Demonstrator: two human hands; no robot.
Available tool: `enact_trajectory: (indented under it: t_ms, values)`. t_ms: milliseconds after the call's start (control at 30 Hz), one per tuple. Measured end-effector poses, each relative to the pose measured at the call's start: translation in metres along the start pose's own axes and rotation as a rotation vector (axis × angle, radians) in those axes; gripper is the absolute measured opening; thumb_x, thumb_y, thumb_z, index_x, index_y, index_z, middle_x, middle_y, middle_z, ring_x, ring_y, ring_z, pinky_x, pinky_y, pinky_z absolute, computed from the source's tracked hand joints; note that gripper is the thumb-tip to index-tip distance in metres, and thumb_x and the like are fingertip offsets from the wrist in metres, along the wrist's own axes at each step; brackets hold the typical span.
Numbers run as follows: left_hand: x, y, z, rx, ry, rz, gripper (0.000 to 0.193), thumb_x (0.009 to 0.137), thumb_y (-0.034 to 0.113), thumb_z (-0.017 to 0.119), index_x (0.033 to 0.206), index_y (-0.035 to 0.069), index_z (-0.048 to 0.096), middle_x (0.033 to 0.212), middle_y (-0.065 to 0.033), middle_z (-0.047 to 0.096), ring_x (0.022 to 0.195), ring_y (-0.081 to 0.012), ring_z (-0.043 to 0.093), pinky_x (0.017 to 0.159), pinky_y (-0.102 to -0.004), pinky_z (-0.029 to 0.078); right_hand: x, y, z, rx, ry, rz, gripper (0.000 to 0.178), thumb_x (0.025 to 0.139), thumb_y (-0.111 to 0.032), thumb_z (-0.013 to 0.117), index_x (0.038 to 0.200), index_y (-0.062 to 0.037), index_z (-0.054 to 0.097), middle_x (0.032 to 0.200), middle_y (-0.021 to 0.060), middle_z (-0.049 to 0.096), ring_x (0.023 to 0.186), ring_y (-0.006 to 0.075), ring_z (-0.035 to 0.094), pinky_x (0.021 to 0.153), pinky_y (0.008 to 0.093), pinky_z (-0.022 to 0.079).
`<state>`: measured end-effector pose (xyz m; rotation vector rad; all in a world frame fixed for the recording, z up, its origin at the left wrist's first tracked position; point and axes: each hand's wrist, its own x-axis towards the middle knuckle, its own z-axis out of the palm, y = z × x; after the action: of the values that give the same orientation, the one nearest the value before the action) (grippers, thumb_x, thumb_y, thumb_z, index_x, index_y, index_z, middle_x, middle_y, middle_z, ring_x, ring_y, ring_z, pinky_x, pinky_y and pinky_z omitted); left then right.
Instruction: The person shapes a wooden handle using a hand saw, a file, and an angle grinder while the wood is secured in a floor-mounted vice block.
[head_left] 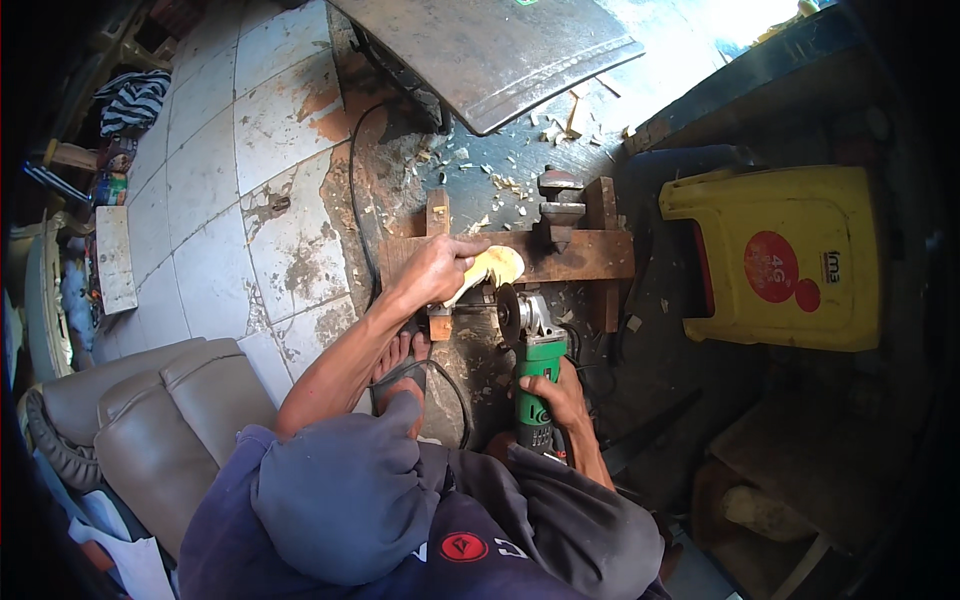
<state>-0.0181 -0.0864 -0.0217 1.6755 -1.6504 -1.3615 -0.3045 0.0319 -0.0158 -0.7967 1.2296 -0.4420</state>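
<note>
My left hand (438, 272) is closed on a pale yellow carved piece of wood (497, 264), its index finger stretched along the far side. The piece is held over a low wooden plank frame (575, 257). My right hand (562, 398) wraps around the green body of an angle grinder (543, 368), which points away from me. The grinder's dark round disc (511, 313) is just below the near edge of the wood piece; whether the two touch I cannot tell. My bare foot (403, 358) rests beside the frame's left crosspiece.
A metal block-like fixture (561, 205) stands on the plank. Wood chips (510, 184) litter the floor beyond. A yellow plastic stool (775, 255) lies to the right, a dark board (500, 55) at the far side. Black cable (356, 180) runs along the left; a padded seat (185, 400) is near left.
</note>
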Motion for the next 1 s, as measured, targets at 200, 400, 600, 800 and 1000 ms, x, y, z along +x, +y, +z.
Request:
enact_trajectory:
  t_ms: [200, 400, 600, 800, 1000]
  values:
    - [-0.002, 0.014, -0.004, 0.043, -0.037, -0.066, 0.036, 0.099, 0.004, 0.062, 0.132, 0.013, 0.070, 0.125, -0.0188, 0.072, 0.109, -0.0256, 0.071, 0.094, -0.0336, 0.052, 0.002, 0.005, -0.001, 0.003, 0.000, -0.007, 0.048, 0.073, -0.029, 0.078, 0.109, 0.0010, 0.064, 0.092, 0.0077, 0.068, 0.082, 0.0176, 0.065, 0.076, 0.0331, 0.052]
    - [0.001, -0.002, 0.002, -0.011, -0.009, -0.028, 0.034, 0.099, 0.006, 0.062, 0.132, 0.012, 0.070, 0.121, -0.0199, 0.073, 0.105, -0.0251, 0.072, 0.092, -0.0344, 0.053, 0.003, 0.001, 0.001, -0.015, 0.015, 0.010, 0.049, 0.074, -0.027, 0.079, 0.110, 0.0016, 0.064, 0.093, 0.0079, 0.068, 0.082, 0.0174, 0.065, 0.075, 0.0330, 0.053]
    - [0.003, -0.006, 0.006, -0.001, 0.008, -0.035, 0.032, 0.099, 0.013, 0.063, 0.130, 0.013, 0.071, 0.110, -0.0215, 0.076, 0.092, -0.0227, 0.074, 0.086, -0.0357, 0.055, 0.000, -0.008, 0.007, 0.065, 0.021, 0.016, 0.049, 0.074, -0.026, 0.079, 0.111, 0.0021, 0.064, 0.091, 0.0086, 0.069, 0.081, 0.0177, 0.065, 0.076, 0.0336, 0.054]
    - [0.000, -0.009, 0.015, 0.064, 0.058, -0.023, 0.032, 0.099, 0.013, 0.063, 0.129, 0.013, 0.072, 0.107, -0.0229, 0.075, 0.090, -0.0264, 0.074, 0.083, -0.0374, 0.055, 0.000, -0.015, 0.008, -0.080, 0.081, -0.048, 0.051, 0.074, -0.028, 0.079, 0.112, 0.0032, 0.063, 0.093, 0.0094, 0.069, 0.081, 0.0181, 0.065, 0.076, 0.0337, 0.054]
    - [-0.005, 0.018, 0.005, 0.051, -0.033, -0.172, 0.033, 0.100, 0.008, 0.062, 0.131, 0.010, 0.070, 0.117, -0.0195, 0.075, 0.099, -0.0250, 0.074, 0.088, -0.0353, 0.055, -0.003, -0.020, 0.009, -0.164, 0.112, -0.067, 0.051, 0.074, -0.028, 0.079, 0.112, 0.0033, 0.063, 0.093, 0.0094, 0.069, 0.082, 0.0181, 0.065, 0.076, 0.0335, 0.054]
